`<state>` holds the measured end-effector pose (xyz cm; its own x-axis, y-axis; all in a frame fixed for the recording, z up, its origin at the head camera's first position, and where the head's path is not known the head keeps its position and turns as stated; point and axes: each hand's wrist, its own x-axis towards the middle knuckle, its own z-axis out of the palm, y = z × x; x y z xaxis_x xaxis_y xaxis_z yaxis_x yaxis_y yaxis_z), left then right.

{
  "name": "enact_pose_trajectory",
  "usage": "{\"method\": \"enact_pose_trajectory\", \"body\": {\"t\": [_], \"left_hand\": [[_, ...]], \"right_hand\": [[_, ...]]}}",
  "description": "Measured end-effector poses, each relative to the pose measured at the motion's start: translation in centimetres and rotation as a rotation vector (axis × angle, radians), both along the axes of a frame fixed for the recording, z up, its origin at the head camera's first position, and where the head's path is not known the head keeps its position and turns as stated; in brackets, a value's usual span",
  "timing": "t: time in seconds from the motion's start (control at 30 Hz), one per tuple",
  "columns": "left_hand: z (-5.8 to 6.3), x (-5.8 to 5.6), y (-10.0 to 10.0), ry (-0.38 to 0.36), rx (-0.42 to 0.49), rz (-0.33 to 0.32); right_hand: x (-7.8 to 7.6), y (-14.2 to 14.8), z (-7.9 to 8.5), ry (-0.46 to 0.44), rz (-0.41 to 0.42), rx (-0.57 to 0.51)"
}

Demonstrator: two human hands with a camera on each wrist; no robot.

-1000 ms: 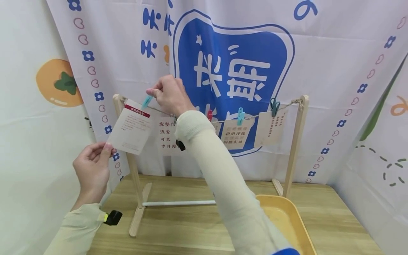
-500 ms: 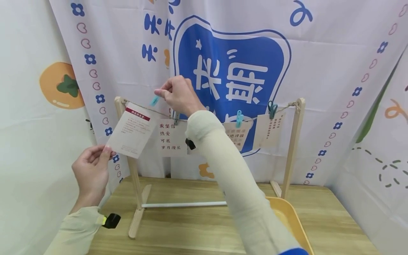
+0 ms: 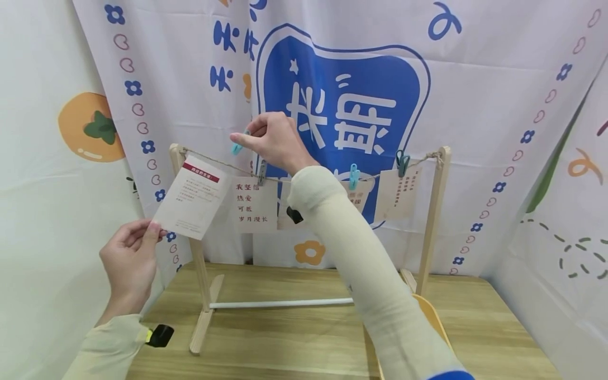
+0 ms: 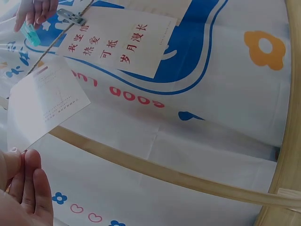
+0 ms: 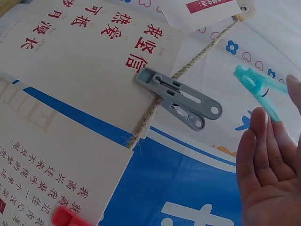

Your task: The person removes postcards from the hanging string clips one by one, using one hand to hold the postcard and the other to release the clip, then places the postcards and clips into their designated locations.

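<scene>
My left hand (image 3: pixel 129 261) pinches the lower left corner of a white card (image 3: pixel 191 203) with a red band near its top. This card is tilted, in front of the twine (image 3: pixel 223 163) near its left end. Above the twine, my right hand (image 3: pixel 281 141) holds a light blue clothespin (image 3: pixel 236 149) by its handle ends. In the right wrist view the clothespin (image 5: pixel 256 84) is off the twine and grips no card. Below that hand, a grey clothespin (image 5: pixel 178 98) fastens a printed card (image 3: pixel 256 211) to the twine. My right forearm hides part of the row.
A wooden post (image 3: pixel 201 272) and another post (image 3: pixel 431 227) carry the twine, with a white bar (image 3: pixel 280 304) low between them. Another blue clothespin (image 3: pixel 353 177) and a dark green one (image 3: pixel 402 163) hold cards. A yellow tray (image 3: pixel 429 316) lies partly behind my right arm.
My right hand has moved right with the light blue clothespin, away from the top of the white card where it was before. The left hand still pinches the card, slightly lower and further left.
</scene>
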<state>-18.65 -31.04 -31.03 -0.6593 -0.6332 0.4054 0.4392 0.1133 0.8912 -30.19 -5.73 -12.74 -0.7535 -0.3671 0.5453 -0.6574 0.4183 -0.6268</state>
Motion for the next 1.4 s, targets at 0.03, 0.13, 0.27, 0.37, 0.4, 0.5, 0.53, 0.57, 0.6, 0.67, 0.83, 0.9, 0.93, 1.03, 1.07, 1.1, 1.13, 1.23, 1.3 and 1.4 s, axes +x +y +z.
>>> {"method": "enact_pose_trajectory", "body": {"t": [0.03,0.13,0.27,0.37,0.4,0.5,0.53,0.57,0.6,0.67,0.83,0.9,0.93,1.03,1.07,1.1,1.13,1.23,1.3,1.4], "left_hand": [[0.0,0.1,0.0,-0.001,-0.002,0.003],[-0.2,0.3,0.0,0.012,0.024,-0.008],[-0.5,0.5,-0.1,0.028,0.049,-0.021],[-0.7,0.6,-0.1,0.043,0.067,-0.028],[-0.7,0.6,-0.1,0.049,0.069,-0.030],[-0.8,0.8,0.0,0.049,0.081,-0.034],[-0.9,0.9,0.0,0.042,0.082,-0.032],[-0.9,1.0,0.0,0.035,0.082,-0.031],[-1.0,1.1,0.1,0.029,0.085,-0.028],[-1.1,1.3,0.1,0.013,0.097,-0.029],[-1.4,1.7,0.2,-0.011,0.122,-0.031],[-1.5,1.8,0.2,-0.014,0.123,-0.031],[-1.5,1.8,0.2,-0.014,0.122,-0.032],[-1.7,2.1,0.4,-0.014,0.113,-0.031],[-1.8,2.2,0.5,-0.016,0.108,-0.032],[-1.8,2.3,0.6,-0.019,0.107,-0.032],[-1.9,2.3,0.6,-0.022,0.105,-0.034],[-2.0,2.6,0.8,-0.050,0.117,-0.037],[-2.0,2.8,1.0,-0.070,0.133,-0.041],[-2.2,3.1,1.1,-0.086,0.144,-0.049]], "right_hand": [[0.1,0.1,0.0,-0.001,0.001,-0.004],[0.3,0.3,-0.2,-0.009,0.006,-0.017],[0.6,0.6,-0.6,-0.012,0.013,-0.021],[0.6,0.8,-0.8,-0.008,0.017,-0.021],[0.7,0.9,-0.9,-0.008,0.019,-0.022],[0.7,1.1,-1.0,-0.007,0.031,-0.026],[0.8,1.2,-1.0,-0.006,0.035,-0.025],[0.8,1.3,-1.1,-0.007,0.040,-0.024],[0.9,1.3,-1.1,-0.006,0.045,-0.023],[1.1,1.5,-1.2,-0.002,0.055,-0.022],[1.6,1.9,-1.5,0.010,0.070,-0.017],[1.8,2.1,-1.6,0.013,0.073,-0.005],[1.8,2.2,-1.8,0.014,0.073,0.001],[2.1,2.5,-2.1,0.017,0.078,0.017],[2.1,2.6,-2.2,0.020,0.079,0.019],[2.2,2.7,-2.4,0.024,0.079,0.019],[2.2,2.8,-2.5,0.027,0.082,0.018],[2.4,3.1,-2.8,0.048,0.093,0.009],[2.5,3.3,-3.0,0.059,0.095,0.009],[2.8,3.6,-3.4,0.069,0.096,0.015]]}}
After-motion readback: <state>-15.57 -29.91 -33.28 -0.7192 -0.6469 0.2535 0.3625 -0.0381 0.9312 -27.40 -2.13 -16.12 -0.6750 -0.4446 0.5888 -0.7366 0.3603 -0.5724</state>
